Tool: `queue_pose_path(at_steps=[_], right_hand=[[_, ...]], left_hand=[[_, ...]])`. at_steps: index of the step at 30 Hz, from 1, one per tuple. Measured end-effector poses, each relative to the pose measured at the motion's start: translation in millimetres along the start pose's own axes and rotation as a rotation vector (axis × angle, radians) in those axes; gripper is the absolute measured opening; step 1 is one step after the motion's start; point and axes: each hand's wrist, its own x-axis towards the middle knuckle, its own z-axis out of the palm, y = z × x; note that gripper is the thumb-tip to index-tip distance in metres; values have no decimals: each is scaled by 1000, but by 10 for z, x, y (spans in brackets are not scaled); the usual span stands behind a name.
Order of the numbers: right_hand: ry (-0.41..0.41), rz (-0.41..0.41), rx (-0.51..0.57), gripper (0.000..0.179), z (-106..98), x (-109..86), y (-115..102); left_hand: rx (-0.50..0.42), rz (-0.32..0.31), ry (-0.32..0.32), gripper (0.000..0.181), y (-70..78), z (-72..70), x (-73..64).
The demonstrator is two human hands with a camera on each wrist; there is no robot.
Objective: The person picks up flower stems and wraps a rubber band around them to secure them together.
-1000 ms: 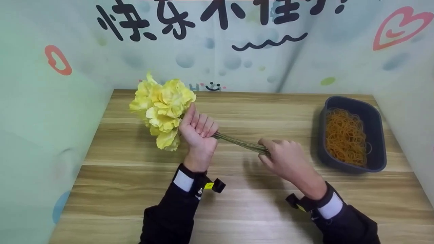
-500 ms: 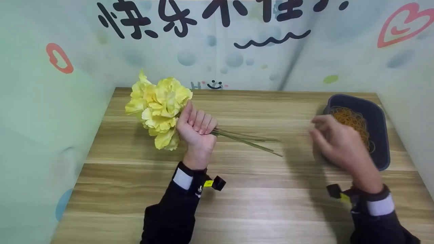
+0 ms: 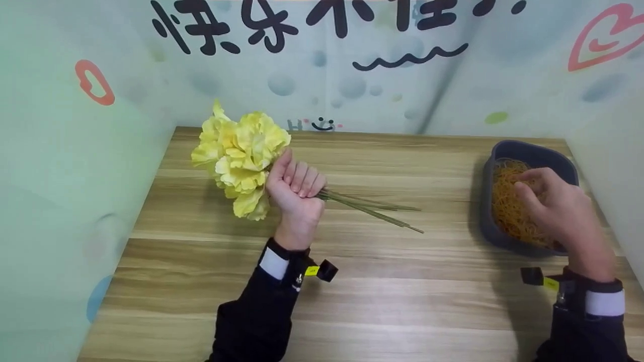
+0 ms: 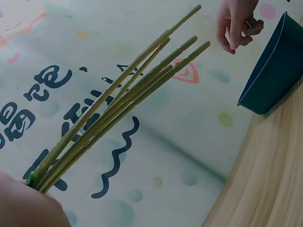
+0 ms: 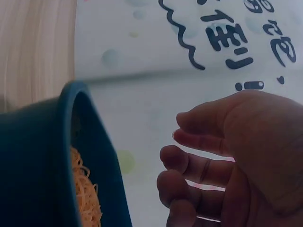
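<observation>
My left hand [image 3: 297,188] grips a bunch of yellow artificial flowers [image 3: 241,156] just below the blossoms. Its green stems [image 3: 370,206] stick out to the right of the fist and fan apart slightly; several stem ends show in the left wrist view [image 4: 123,97]. My right hand [image 3: 563,211] hovers over a dark blue plastic box [image 3: 487,216], fingers loosely bent and nothing between them. Inside the box lies a heap of orange-brown rubber bands [image 3: 513,206], partly covered by the hand in the head view. From the right wrist, the fingertips [image 5: 173,158] appear beside the box's rim.
A wood-grain table [image 3: 382,291] bears the box at its right back. Behind it and at both sides rise pale printed panels [image 3: 327,85] with black lettering. A small camera [image 3: 327,270] is strapped to the left wrist, another [image 3: 532,276] to the right.
My right hand has let go of the stem ends and moved right to above the box. The freed stems have spread apart. My left hand keeps its hold on the flowers.
</observation>
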Motion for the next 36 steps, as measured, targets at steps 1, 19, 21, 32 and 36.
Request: queue_pose_path(at_steps=[1,19,21,32,36], right_hand=[[-11,15,-9,36,2,6,28],[-201,18,-74,35,141,125,216],[-228,25,-83,35,165,130,230],[-368,-44,-112,35,350,164,288],[-304,-79,-108,25,385,157,281]], left_hand=[[4,0,1,68,-2,0,1],[12,18,12,68,4,-6,10],[19,20,13,69,1,-9,11],[18,15,1,68,10,-9,8],[20,12,4,68,10,-14,10]])
